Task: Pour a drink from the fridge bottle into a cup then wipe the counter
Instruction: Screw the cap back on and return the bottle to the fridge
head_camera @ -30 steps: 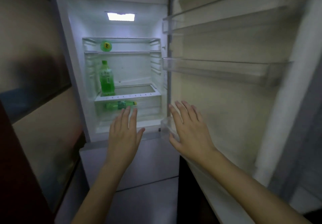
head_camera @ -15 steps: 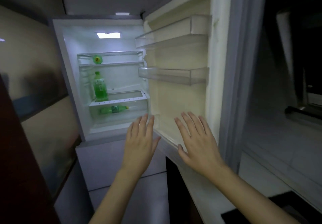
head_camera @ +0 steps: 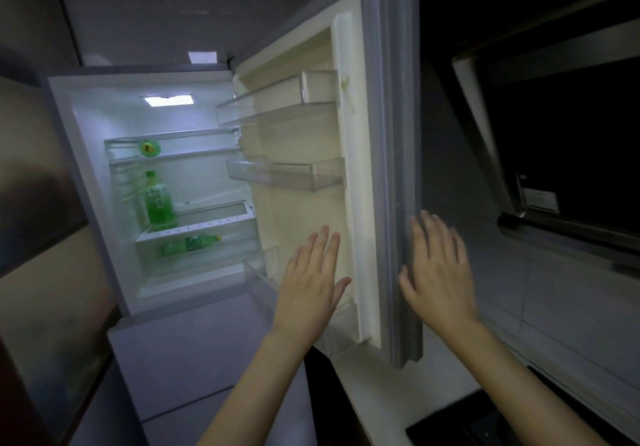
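Note:
The fridge stands lit with its door (head_camera: 304,140) swung wide to the right. Inside, an upright green bottle (head_camera: 157,201) stands on a glass shelf. A second green bottle (head_camera: 192,243) lies on its side in the drawer below. A round green item (head_camera: 149,147) sits on the top shelf. My left hand (head_camera: 311,281) is raised in front of the door's inner side, fingers straight, holding nothing. My right hand (head_camera: 434,265) is raised by the door's outer edge (head_camera: 398,175), fingers straight and empty. No cup is in view.
A pale counter (head_camera: 377,386) runs below the door at the right, with a dark hob corner (head_camera: 485,421) at the bottom right. A dark range hood (head_camera: 561,154) hangs above it. The lower fridge drawer front (head_camera: 194,352) is closed.
The view has pulled back and swung right, so the fridge interior looks smaller and further left. Both hands have shifted right; the right hand is now beside the door's outer edge.

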A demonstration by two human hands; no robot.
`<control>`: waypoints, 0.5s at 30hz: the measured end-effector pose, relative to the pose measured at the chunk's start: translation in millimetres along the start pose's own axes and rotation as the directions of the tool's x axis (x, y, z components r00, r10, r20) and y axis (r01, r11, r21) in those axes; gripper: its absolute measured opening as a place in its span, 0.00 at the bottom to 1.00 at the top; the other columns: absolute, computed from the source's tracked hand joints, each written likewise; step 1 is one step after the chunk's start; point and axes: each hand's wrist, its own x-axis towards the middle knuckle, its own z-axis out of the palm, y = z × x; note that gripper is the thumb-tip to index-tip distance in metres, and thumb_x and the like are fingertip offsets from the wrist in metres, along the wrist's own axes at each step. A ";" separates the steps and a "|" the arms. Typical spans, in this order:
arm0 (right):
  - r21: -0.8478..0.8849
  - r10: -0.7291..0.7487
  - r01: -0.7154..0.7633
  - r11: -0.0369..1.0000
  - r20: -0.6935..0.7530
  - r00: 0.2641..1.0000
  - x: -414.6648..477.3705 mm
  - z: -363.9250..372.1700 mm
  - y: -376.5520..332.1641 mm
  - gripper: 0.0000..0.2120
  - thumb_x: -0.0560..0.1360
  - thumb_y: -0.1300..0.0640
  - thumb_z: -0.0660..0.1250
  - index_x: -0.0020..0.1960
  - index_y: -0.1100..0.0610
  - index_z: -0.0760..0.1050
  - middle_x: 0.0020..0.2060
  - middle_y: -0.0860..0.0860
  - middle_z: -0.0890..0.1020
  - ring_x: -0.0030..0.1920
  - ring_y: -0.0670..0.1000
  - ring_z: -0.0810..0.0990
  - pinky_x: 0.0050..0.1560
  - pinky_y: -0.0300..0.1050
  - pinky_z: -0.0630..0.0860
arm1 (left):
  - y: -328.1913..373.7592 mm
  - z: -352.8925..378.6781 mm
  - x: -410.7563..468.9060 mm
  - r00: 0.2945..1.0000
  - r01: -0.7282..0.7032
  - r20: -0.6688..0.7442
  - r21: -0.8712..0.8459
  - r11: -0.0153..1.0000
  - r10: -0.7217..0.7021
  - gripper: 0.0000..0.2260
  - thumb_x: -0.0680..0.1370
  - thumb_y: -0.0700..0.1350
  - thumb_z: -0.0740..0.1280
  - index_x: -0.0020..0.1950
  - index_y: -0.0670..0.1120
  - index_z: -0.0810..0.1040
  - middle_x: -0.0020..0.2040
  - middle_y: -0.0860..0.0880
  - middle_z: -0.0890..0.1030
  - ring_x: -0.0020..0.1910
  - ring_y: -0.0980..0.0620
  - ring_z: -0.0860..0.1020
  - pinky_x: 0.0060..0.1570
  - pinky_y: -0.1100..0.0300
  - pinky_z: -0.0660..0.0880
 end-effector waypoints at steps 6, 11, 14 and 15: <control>0.387 0.078 -0.107 0.916 0.092 0.993 27.8 24.8 6.0 0.41 0.75 0.58 0.64 0.78 0.61 0.40 0.76 0.59 0.52 0.74 0.58 0.58 0.72 0.51 0.58 | 9.0 7.9 21.0 0.998 -0.054 -0.019 0.068 0.996 0.055 0.29 0.78 0.55 0.65 0.75 0.41 0.67 0.75 0.41 0.69 0.72 0.42 0.70 0.68 0.46 0.71; 0.723 0.269 -0.314 0.616 0.182 0.946 34.2 27.5 -3.8 0.34 0.78 0.67 0.55 0.78 0.55 0.42 0.73 0.54 0.58 0.66 0.53 0.67 0.61 0.38 0.61 | 2.1 10.5 22.5 0.998 -0.061 -0.012 0.086 0.994 0.062 0.26 0.81 0.53 0.59 0.76 0.41 0.66 0.75 0.41 0.69 0.73 0.42 0.69 0.70 0.46 0.69; 0.755 0.296 -0.304 0.581 0.152 0.943 31.8 29.2 -5.0 0.32 0.76 0.69 0.55 0.78 0.55 0.51 0.70 0.54 0.62 0.64 0.54 0.69 0.62 0.41 0.64 | 2.4 4.4 17.5 0.999 -0.038 -0.012 0.007 0.999 0.038 0.24 0.82 0.51 0.54 0.77 0.42 0.65 0.75 0.42 0.68 0.72 0.43 0.69 0.69 0.47 0.69; 0.763 0.293 -0.277 0.584 0.121 0.949 29.3 29.4 -6.3 0.31 0.75 0.70 0.55 0.77 0.56 0.54 0.69 0.54 0.65 0.65 0.53 0.70 0.64 0.43 0.66 | 3.8 0.5 16.4 1.000 -0.023 -0.022 -0.047 0.999 0.022 0.24 0.83 0.50 0.55 0.77 0.42 0.64 0.75 0.42 0.68 0.71 0.44 0.70 0.68 0.47 0.70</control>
